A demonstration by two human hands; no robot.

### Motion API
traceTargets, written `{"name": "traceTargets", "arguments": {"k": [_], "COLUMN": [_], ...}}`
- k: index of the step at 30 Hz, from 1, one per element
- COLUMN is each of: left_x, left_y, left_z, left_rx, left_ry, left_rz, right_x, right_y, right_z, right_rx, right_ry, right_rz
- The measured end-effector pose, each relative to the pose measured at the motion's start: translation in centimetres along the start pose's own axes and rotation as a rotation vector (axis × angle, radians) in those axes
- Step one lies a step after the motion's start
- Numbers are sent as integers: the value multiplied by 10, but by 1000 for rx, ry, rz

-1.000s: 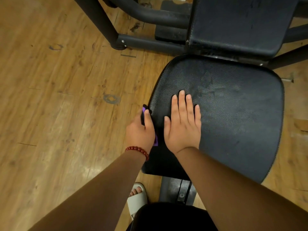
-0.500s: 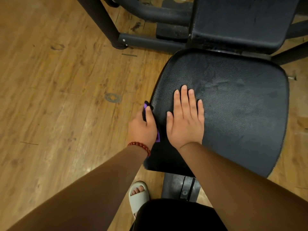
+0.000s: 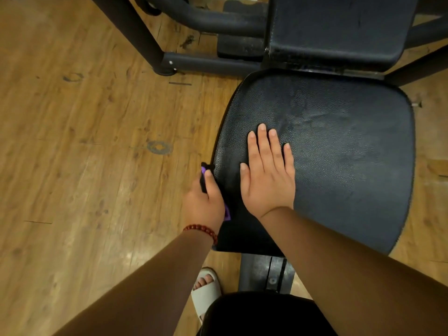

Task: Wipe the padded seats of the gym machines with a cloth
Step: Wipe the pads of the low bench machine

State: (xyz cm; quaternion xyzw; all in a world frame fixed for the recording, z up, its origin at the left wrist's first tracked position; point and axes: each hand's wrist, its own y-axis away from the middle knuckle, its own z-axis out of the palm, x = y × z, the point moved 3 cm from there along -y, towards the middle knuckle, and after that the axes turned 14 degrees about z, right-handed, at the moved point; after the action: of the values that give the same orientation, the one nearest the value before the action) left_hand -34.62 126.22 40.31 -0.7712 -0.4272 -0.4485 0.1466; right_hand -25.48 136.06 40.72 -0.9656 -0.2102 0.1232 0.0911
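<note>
The cloth (image 3: 203,170), dark with a purple edge showing, was seen bunched inside the left hand (image 3: 203,202), whose fingers and thumb were curled round it; most of it was hidden by that hand. The grip was pressed against the side edge of the padded seat (image 3: 339,154), at the corner of the pad nearest the person. Just to the far side of the grip, the right hand (image 3: 268,175) was laid flat on the seat top, fingers straight and together, nothing held in it. The cloth was judged to be light, soft and limp, so a full-handed hold on a wad of it, as seen here, would be suited to it better than a pinch at a corner, which would be expected to let it trail or fold under. The seat cover was seen to be pebbled black vinyl with dull smears beyond the flat hand; it was judged to be firm but slightly yielding and fairly grippy, so that a damp cloth might drag on it. Beyond the grip and further from the person, a second black pad (image 3: 339,32) was mounted upright above the seat, with dark metal frame tubes (image 3: 206,61) beside it. Below and away from the grip on the outer side, a worn wooden floor (image 3: 84,141) with ring marks was spread. A red bead bracelet (image 3: 202,230) was worn just behind the grip, and a white sandal (image 3: 206,292) was seen beneath that forearm.
</note>
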Motion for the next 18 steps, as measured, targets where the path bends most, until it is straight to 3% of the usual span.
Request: {"name": "traceTargets", "arguments": {"k": [7,13,18], "left_x": [18,-9,16], "left_y": [-29,1,-20], "left_z": [3,3,-1], "left_rx": [11,27,-21], "left_ry": [39,49,42], "left_rz": [73,33,69], "right_x": [-1,-1,-3], "right_y": [0,1,15], "right_z": [-1,-1,-4], "right_rx": [2,23,-23], "right_ry": [-11,-19,-166], "right_rz": [-8,8,52]}}
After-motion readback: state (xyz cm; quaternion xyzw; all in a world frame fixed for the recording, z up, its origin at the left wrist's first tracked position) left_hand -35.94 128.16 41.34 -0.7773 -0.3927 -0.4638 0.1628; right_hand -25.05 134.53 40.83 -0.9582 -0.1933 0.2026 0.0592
